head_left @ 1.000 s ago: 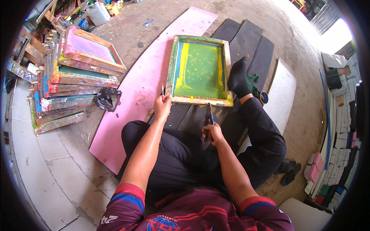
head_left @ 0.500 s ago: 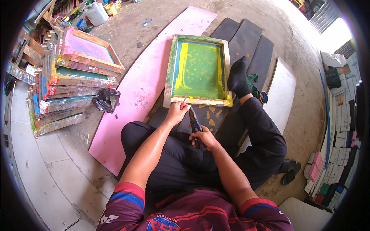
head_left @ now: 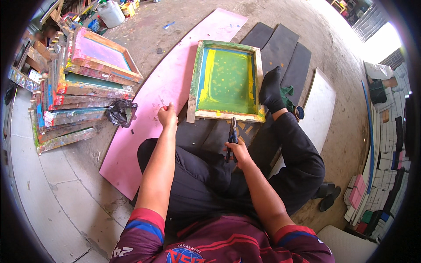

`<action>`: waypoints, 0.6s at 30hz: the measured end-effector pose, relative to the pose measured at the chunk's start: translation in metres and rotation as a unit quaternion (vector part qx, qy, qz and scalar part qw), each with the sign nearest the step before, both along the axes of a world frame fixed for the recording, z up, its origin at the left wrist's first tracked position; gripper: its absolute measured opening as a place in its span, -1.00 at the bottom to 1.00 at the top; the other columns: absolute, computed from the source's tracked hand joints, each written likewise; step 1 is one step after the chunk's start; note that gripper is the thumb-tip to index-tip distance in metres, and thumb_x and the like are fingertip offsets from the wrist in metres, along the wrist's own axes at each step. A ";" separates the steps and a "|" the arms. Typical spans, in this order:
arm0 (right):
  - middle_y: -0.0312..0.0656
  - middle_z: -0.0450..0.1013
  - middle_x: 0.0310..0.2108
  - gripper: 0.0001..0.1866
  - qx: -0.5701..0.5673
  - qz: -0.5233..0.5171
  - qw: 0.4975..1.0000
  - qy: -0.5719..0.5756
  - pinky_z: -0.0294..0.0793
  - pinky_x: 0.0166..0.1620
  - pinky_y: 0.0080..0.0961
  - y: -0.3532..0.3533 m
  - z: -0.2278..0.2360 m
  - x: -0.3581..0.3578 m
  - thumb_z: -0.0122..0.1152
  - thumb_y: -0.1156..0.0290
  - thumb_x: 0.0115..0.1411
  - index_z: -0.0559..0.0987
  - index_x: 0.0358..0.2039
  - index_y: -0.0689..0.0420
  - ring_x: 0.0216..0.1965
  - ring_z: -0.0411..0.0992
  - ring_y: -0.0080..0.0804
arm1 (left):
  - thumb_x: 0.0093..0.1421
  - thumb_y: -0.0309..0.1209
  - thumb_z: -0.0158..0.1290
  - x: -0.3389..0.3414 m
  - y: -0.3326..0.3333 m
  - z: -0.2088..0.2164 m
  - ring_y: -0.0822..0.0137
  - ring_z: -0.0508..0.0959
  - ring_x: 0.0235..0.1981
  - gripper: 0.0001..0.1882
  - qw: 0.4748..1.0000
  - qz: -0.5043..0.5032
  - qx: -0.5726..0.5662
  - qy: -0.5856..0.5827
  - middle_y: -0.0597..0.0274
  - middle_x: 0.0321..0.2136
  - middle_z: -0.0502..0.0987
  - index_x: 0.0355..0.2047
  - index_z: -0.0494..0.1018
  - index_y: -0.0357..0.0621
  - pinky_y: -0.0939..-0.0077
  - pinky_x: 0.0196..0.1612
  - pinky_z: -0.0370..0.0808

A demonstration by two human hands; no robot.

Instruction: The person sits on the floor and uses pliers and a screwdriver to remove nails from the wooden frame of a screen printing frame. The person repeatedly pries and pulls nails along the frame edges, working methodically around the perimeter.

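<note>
My right hand (head_left: 238, 152) is wrapped around the dark handles of a pair of pliers (head_left: 233, 127), whose jaws point away from me at the near edge of a screen-printing frame (head_left: 228, 116). The frame has a wooden border and a green mesh with yellow patches, and it lies flat on dark boards. Over on the left, my left hand (head_left: 167, 117) is closed with its fingertips together at a scatter of small bits on a pink sheet (head_left: 131, 153). Whatever sits in those fingertips is too small to make out.
Paint-stained frames (head_left: 87, 91) are stacked at left, beside a crumpled black plastic bag (head_left: 122, 113). A small round cup (head_left: 299, 112) and a green cloth (head_left: 287, 97) are near my socked foot (head_left: 271, 87). Brown scraps (head_left: 249, 129) lie before the frame; a white board (head_left: 313, 111) is at right.
My left hand has moved left, from beside the plier jaws to the bits on the pink sheet. The pliers have shifted slightly right and now point straighter ahead.
</note>
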State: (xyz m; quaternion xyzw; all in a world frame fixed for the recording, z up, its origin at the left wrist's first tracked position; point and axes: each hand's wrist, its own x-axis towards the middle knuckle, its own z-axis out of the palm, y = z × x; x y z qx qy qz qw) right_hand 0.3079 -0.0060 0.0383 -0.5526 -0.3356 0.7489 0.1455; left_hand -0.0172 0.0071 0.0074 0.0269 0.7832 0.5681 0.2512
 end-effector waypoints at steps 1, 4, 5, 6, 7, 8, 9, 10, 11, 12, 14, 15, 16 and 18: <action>-0.18 0.46 -0.11 -0.70 0.003 0.001 1.000 -0.007 0.59 -0.30 -0.12 0.000 0.001 -0.002 0.23 0.36 0.29 0.43 -0.02 0.11 -0.14 0.51 -0.32 | 0.31 -0.19 0.23 -0.011 -0.001 -0.007 0.39 0.35 -0.83 -0.61 0.999 0.034 -0.014 -0.006 0.28 -0.69 0.41 -0.48 0.36 -0.15 0.40 -0.81 0.21; -0.19 0.45 -0.15 -0.73 0.009 -0.004 1.000 -0.025 0.57 -0.34 -0.15 0.001 0.000 -0.005 0.21 0.36 0.29 0.44 -0.05 0.11 -0.15 0.51 -0.33 | 0.32 -0.14 0.22 -0.016 -0.001 -0.007 0.36 0.34 -0.83 -0.57 0.994 0.087 -0.018 -0.061 0.25 -0.68 0.42 -0.48 0.35 -0.19 0.41 -0.81 0.21; -0.19 0.45 -0.16 -0.74 0.010 -0.005 1.000 -0.028 0.56 -0.35 -0.17 0.001 -0.001 -0.006 0.20 0.36 0.29 0.44 -0.06 0.11 -0.16 0.50 -0.33 | 0.32 -0.12 0.22 -0.015 -0.001 -0.008 0.36 0.34 -0.83 -0.56 0.993 0.089 -0.020 -0.072 0.24 -0.67 0.42 -0.48 0.35 -0.19 0.42 -0.81 0.20; -0.20 0.45 -0.19 -0.74 0.015 -0.006 0.999 -0.032 0.55 -0.38 -0.20 0.002 -0.003 -0.007 0.20 0.36 0.29 0.44 -0.06 0.11 -0.17 0.51 -0.33 | 0.32 -0.11 0.21 -0.014 -0.001 -0.009 0.36 0.33 -0.83 -0.55 0.992 0.091 -0.022 -0.083 0.24 -0.67 0.42 -0.48 0.35 -0.20 0.42 -0.81 0.20; -0.21 0.45 -0.22 -0.75 0.020 -0.008 0.999 -0.035 0.54 -0.40 -0.22 0.002 -0.006 -0.009 0.19 0.36 0.29 0.44 -0.06 0.11 -0.19 0.51 -0.34 | 0.33 -0.10 0.21 -0.013 0.000 -0.010 0.36 0.33 -0.84 -0.55 0.993 0.080 -0.019 -0.080 0.24 -0.66 0.42 -0.48 0.35 -0.19 0.42 -0.81 0.20; -0.22 0.45 -0.25 -0.75 0.024 -0.010 0.999 -0.038 0.53 -0.42 -0.25 0.002 -0.008 -0.010 0.19 0.36 0.28 0.44 -0.06 0.11 -0.21 0.51 -0.34 | 0.33 -0.09 0.20 -0.009 0.000 -0.008 0.37 0.32 -0.84 -0.55 0.995 0.068 -0.018 -0.077 0.25 -0.65 0.42 -0.47 0.35 -0.19 0.43 -0.82 0.20; -0.20 0.45 -0.29 -0.71 0.039 -0.018 0.998 -0.046 0.52 -0.42 -0.26 0.002 -0.011 -0.013 0.20 0.36 0.28 0.45 -0.02 0.14 -0.28 0.50 -0.34 | 0.33 -0.08 0.19 -0.005 0.001 -0.007 0.37 0.31 -0.85 -0.55 0.996 0.057 -0.016 -0.074 0.26 -0.65 0.42 -0.47 0.36 -0.18 0.43 -0.82 0.19; -0.19 0.45 -0.33 -0.67 0.053 -0.026 0.997 -0.054 0.51 -0.42 -0.27 0.001 -0.013 -0.016 0.21 0.36 0.28 0.46 0.02 0.17 -0.35 0.49 -0.34 | 0.33 -0.08 0.19 -0.001 0.002 -0.006 0.38 0.30 -0.85 -0.55 0.997 0.044 -0.004 -0.064 0.26 -0.65 0.42 -0.46 0.36 -0.18 0.44 -0.82 0.19; -0.17 0.45 -0.38 -0.62 0.066 -0.035 0.995 -0.062 0.50 -0.41 -0.28 0.001 -0.017 -0.016 0.22 0.36 0.27 0.46 0.06 0.20 -0.42 0.47 -0.35 | 0.34 -0.08 0.19 0.006 0.003 0.000 0.40 0.30 -0.86 -0.55 0.998 0.031 0.006 -0.055 0.27 -0.65 0.41 -0.46 0.36 -0.18 0.45 -0.83 0.18; -0.15 0.46 -0.38 -0.60 0.047 -0.033 0.996 -0.064 0.49 -0.43 -0.29 0.002 -0.022 -0.015 0.22 0.34 0.29 0.46 0.08 0.22 -0.45 0.48 -0.33 | 0.34 -0.08 0.19 0.012 0.003 0.005 0.41 0.29 -0.86 -0.56 0.999 0.018 0.017 -0.045 0.27 -0.66 0.40 -0.46 0.35 -0.17 0.46 -0.83 0.17; -0.11 0.48 -0.38 -0.56 0.007 -0.028 0.997 -0.068 0.48 -0.46 -0.29 0.003 -0.026 -0.015 0.20 0.29 0.31 0.44 0.12 0.25 -0.50 0.49 -0.30 | 0.34 -0.08 0.18 0.021 0.004 0.013 0.43 0.28 -0.86 -0.56 0.999 -0.004 0.024 -0.039 0.29 -0.67 0.39 -0.46 0.35 -0.16 0.47 -0.84 0.17; -0.09 0.48 -0.39 -0.56 -0.008 -0.040 0.995 -0.087 0.47 -0.47 -0.30 0.003 -0.024 -0.017 0.20 0.26 0.31 0.45 0.09 0.27 -0.52 0.49 -0.29 | 0.34 -0.08 0.18 0.024 0.003 0.015 0.44 0.28 -0.87 -0.56 0.999 -0.014 0.027 -0.036 0.30 -0.68 0.38 -0.46 0.35 -0.16 0.48 -0.84 0.16; -0.07 0.49 -0.41 -0.56 -0.023 -0.052 0.993 -0.107 0.46 -0.49 -0.30 0.003 -0.023 -0.020 0.20 0.22 0.32 0.46 0.06 0.29 -0.54 0.49 -0.27 | 0.35 -0.08 0.18 0.025 0.001 0.013 0.46 0.28 -0.86 -0.56 0.999 -0.027 0.030 -0.031 0.32 -0.68 0.37 -0.47 0.35 -0.16 0.49 -0.84 0.17; -0.05 0.49 -0.44 -0.55 -0.035 -0.065 0.988 -0.136 0.45 -0.52 -0.30 0.005 -0.020 -0.025 0.20 0.15 0.32 0.49 -0.03 0.31 -0.57 0.50 -0.25 | 0.35 -0.08 0.18 0.029 0.000 0.013 0.45 0.29 -0.86 -0.56 0.999 -0.036 0.030 -0.029 0.32 -0.68 0.37 -0.47 0.35 -0.16 0.49 -0.83 0.18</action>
